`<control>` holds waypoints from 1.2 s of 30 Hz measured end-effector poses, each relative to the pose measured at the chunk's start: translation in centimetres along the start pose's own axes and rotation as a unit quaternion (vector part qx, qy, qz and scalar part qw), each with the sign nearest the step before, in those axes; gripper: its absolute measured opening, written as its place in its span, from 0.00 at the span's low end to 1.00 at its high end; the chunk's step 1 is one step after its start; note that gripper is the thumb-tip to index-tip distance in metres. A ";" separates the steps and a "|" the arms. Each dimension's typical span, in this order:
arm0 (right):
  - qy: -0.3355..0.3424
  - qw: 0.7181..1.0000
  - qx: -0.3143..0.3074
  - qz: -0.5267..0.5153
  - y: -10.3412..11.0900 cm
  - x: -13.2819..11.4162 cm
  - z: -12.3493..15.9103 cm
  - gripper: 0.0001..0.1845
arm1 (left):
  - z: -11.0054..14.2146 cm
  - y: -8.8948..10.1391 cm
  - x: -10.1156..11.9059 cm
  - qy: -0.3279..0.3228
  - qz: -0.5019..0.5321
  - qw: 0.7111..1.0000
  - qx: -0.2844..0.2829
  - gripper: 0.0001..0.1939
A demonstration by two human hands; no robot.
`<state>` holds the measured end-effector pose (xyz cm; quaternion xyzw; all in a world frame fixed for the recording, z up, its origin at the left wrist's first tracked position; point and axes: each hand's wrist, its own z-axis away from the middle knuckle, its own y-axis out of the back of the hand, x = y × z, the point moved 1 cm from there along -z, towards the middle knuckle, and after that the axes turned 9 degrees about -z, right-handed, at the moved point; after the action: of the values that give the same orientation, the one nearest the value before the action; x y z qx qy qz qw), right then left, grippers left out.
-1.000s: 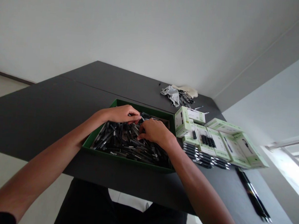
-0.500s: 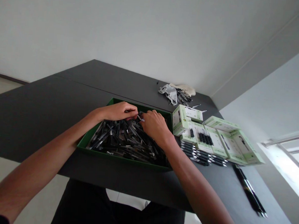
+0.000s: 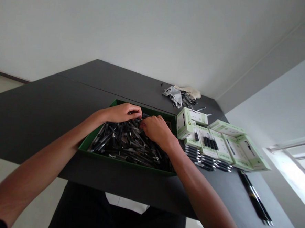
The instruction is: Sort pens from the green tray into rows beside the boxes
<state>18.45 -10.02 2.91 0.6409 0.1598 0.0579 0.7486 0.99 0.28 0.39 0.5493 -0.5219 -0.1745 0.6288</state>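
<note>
Had dark-trousered legs (image 3: 115, 215) under the near edge of a black table (image 3: 39, 110), with a few long dark pens (image 3: 257, 201) lying slantwise, blurred, toward its right end. Leaned over a shallow green tray (image 3: 129, 162), filled with a jumble of loose pens (image 3: 130, 140). Held the right hand (image 3: 156, 128) down among these, back upward, fingers curled and tips partly hidden; could not tell whether clasping a pen or free. Held the left hand (image 3: 124, 113) just beside it over the rear part of the heap, fingers bent and thumb near the forefinger; again could not tell whether pinching anything. To the right of the tray, saw silver-tipped pens (image 3: 207, 161) lined up in front of green-and-white cartons (image 3: 184, 123), including an open one. Farther back, saw a grey cloth (image 3: 174, 95) and a cream cloth (image 3: 192, 91) around a small pile of pens (image 3: 186, 101), before a pale wall (image 3: 137, 30)
</note>
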 end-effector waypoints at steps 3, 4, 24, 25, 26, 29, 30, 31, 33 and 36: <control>0.010 1.000 -0.009 -0.011 0.0 0.0 0.0 0.19 | 0.0 -0.2 -0.3 0.007 -0.011 1.000 -0.010 0.21; 0.011 1.000 -0.008 -0.011 -0.1 0.0 0.0 0.19 | 0.0 -0.2 -0.3 0.009 -0.012 1.000 -0.013 0.21; 0.031 0.999 -0.008 -0.034 -0.5 0.7 -0.5 0.17 | 0.2 0.0 -0.1 0.006 0.009 0.999 0.030 0.20; 0.031 0.999 -0.007 -0.037 -0.5 0.7 -0.5 0.16 | 0.1 0.0 -0.2 0.001 0.006 1.000 0.027 0.20; 0.033 0.999 -0.007 -0.041 -0.6 0.8 -0.5 0.16 | 0.1 -0.1 -0.3 -0.002 0.004 1.000 0.022 0.20; 0.041 0.998 -0.001 -0.053 -0.7 0.8 -0.6 0.15 | 0.0 -0.1 -0.4 -0.007 -0.001 1.000 0.017 0.19; 0.044 0.997 0.002 -0.057 -0.7 0.8 -0.6 0.15 | 0.0 -0.1 -0.4 -0.007 -0.002 1.000 0.019 0.19; 0.045 0.997 0.004 -0.061 -0.6 0.8 -0.6 0.15 | 0.0 -0.1 -0.4 -0.006 -0.001 1.000 0.020 0.19; 0.046 0.997 0.005 -0.065 -0.6 0.8 -0.6 0.15 | 0.0 -0.1 -0.3 -0.004 0.004 1.000 0.023 0.19; 0.046 0.997 0.006 -0.065 -0.6 0.7 -0.5 0.15 | 0.1 -0.1 -0.2 0.008 0.031 0.999 0.033 0.17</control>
<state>18.92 -9.43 2.16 0.6303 0.2352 0.0376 0.7389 0.83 0.34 0.21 0.5551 -0.5390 -0.1332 0.6193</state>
